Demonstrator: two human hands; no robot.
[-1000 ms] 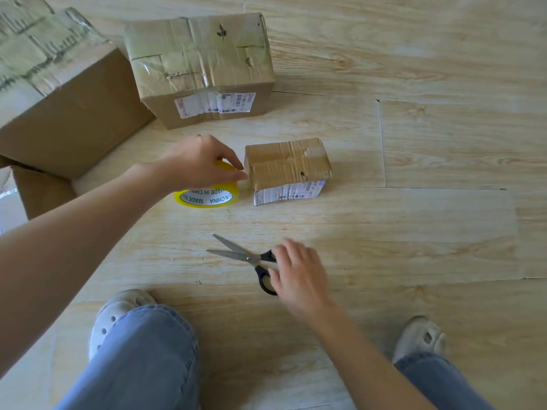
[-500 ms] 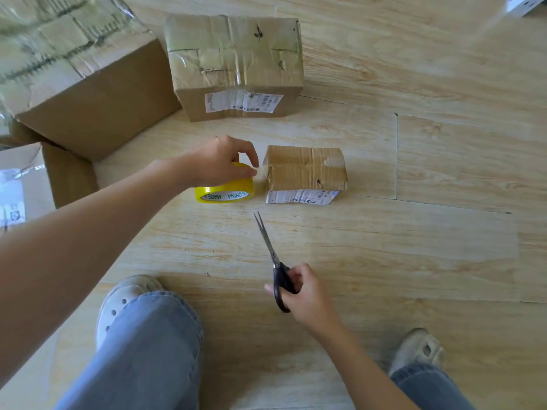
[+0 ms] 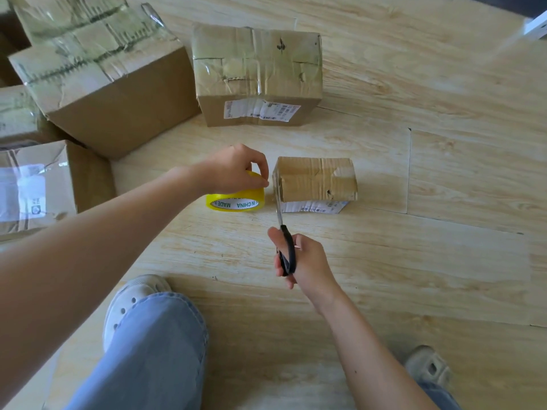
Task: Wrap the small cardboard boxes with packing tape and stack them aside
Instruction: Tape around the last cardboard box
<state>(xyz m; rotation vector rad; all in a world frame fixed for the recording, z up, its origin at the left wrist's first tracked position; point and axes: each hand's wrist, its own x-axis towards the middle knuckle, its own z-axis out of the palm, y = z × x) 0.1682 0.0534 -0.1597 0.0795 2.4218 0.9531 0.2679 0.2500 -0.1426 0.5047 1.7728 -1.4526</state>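
A small cardboard box [image 3: 318, 179] with a white label on its near side sits on the wooden floor in the middle. Just left of it stands a yellow roll of packing tape [image 3: 233, 201]. My left hand [image 3: 233, 170] grips the top of the roll, thumb and forefinger pinched close to the box's left edge. My right hand [image 3: 302, 261] holds black-handled scissors [image 3: 284, 235], whose blades point up at the gap between roll and box, touching the box's left side.
A medium taped box [image 3: 257, 75] lies behind the small one. Larger taped boxes [image 3: 97, 75] crowd the left side, one with a shiny label [image 3: 35, 187]. My knees and pale shoes [image 3: 133, 297] sit at the bottom. Bare floor stretches to the right.
My right hand picked the scissors up from the floor and carried them forward until the blades reached the gap beside the box. My left hand stayed on the tape roll.
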